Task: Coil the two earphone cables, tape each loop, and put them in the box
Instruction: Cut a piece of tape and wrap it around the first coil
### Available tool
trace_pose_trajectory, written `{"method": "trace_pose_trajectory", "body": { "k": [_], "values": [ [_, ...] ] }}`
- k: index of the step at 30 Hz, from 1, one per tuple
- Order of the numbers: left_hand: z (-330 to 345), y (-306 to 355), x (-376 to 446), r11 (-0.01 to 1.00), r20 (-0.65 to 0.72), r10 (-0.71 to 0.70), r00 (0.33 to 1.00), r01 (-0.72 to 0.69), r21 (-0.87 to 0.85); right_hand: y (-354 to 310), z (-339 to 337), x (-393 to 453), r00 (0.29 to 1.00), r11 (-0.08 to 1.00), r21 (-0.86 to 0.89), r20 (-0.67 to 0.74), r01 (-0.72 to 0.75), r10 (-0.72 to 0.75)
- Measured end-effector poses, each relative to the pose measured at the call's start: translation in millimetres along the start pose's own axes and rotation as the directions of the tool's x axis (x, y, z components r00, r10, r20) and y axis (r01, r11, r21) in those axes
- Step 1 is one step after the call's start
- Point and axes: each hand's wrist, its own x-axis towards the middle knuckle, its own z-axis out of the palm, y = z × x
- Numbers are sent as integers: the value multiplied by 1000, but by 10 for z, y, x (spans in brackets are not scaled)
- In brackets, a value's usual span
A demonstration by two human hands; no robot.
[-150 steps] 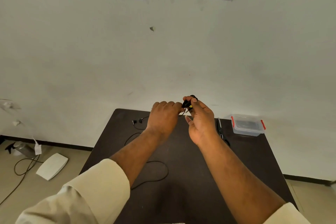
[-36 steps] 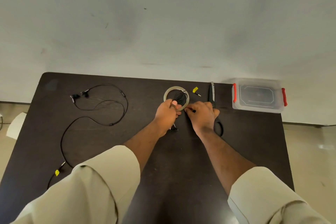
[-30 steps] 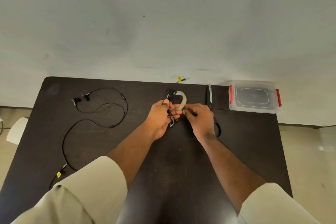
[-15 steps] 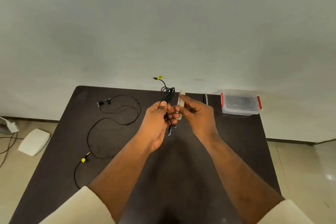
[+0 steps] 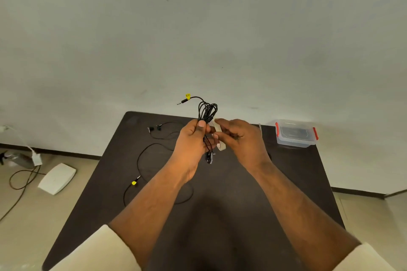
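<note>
Head view: second earphone cable (image 5: 154,149) lies loose on the tabletop (image 5: 297,182); left hand (image 5: 191,143) pinches the coiled earphone cable (image 5: 207,110) (plug sticking out), right hand (image 5: 240,138) grips the tape roll (image 5: 220,138) beside it. Bind the pinched waist tightly, before the box (image 5: 295,133).

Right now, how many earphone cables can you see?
2. One coiled cable is bunched in the left hand, raised above the table, beside the right hand. The other cable lies loose on the table's left side. None seems hidden.
</note>
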Motion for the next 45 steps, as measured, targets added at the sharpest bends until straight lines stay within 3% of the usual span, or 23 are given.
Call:
{"method": "trace_pose_trajectory", "body": {
  "k": [6, 21, 25, 29, 45],
  "values": [
    [-228, 84, -209, 987, -34, 69, 997, -63, 147, -329, 118, -106, 997, 992, 106, 49, -69, 64],
    [-397, 175, -471, 974, -81, 92, 992, -73, 214, -663, 174, -284, 998, 999, -6, 56, -37, 37],
    [-433, 211, -477, 999, -141, -40, 989, 43, 22, -715, 151, -331, 998, 997, -73, 56, 23, -19],
    [-424, 277, -466, 977, -93, -182, 979, 170, -132, -747, 115, -384, 997, 994, -96, 58, 48, -42],
    [-352, 376, -378, 951, -177, -283, 943, 252, -178, -797, 75, -345, 987, 978, -163, 119, 129, -110]
  ]
}}
